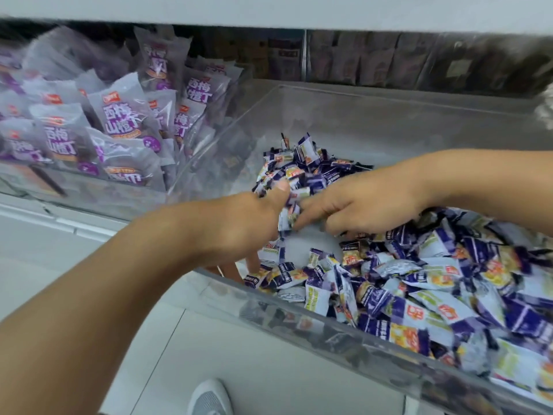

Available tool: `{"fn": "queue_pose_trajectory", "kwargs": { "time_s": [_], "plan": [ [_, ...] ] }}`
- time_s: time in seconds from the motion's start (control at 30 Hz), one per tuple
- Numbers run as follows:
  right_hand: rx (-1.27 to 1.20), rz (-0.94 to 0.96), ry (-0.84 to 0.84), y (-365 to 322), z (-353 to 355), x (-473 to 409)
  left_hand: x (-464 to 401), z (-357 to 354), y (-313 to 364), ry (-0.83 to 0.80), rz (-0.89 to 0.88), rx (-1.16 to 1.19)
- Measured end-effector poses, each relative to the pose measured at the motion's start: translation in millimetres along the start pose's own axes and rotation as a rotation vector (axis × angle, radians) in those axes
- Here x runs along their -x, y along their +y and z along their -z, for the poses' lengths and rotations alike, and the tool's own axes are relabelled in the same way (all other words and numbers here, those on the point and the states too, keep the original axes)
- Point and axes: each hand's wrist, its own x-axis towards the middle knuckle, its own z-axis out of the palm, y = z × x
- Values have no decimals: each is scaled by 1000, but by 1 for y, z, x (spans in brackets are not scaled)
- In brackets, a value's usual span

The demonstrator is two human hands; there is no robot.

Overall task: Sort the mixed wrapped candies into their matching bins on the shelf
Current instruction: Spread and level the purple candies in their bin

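Both bare forearms reached forward and met near the middle of the view. The left hand (251,226) pointed its thumb up and forward, its fingers angled downward. The right hand (359,205) came in from the right, palm down, fingers curled toward the left thumb.

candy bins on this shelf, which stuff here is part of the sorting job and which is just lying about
Part of the job:
left hand and right hand in the small candies
clear bin
purple packets in the next bin

Just lying about:
dark packs behind
grey shoe
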Motion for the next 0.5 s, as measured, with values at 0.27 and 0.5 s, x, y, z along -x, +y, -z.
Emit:
{"fn": "queue_pose_trajectory", "kwargs": {
  "time_s": [0.27, 0.5],
  "plan": [
    [-260, -52, 120, 0, 3, 1, -4, 8, -9, -172, 25, 360],
    [-154, 118, 291, -18, 6, 10, -8, 9, -10, -4, -122, 418]
  ]
}}
